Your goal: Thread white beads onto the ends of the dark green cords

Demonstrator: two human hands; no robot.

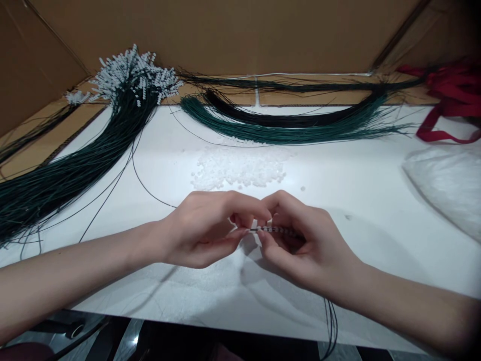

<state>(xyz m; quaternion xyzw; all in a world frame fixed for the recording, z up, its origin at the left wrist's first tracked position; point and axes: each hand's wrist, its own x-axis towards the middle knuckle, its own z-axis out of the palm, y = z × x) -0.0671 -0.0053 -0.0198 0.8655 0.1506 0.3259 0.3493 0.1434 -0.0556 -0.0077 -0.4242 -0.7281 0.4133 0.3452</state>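
Over the middle of the white tabletop, my left hand (210, 228) and my right hand (304, 240) meet fingertip to fingertip. Between them runs a thin dark wire strung with small white beads (278, 229). My left thumb and fingers pinch at the bare end of this wire. My right hand is closed round the beaded length, its far part hidden in the palm. Below my right wrist hang several dark wires (330, 326), probably part of what it holds. Just beyond my hands lies a loose spread of white beads (240, 168).
A big bundle of dark green wires (116, 135) with white beaded tips lies at left. Curved bundles of plain green wires (285, 133) and black wires (285, 119) lie behind the beads. Red ribbon (454, 95) and a clear plastic bag (447, 180) are at right. Cardboard walls (225, 35) enclose the back.
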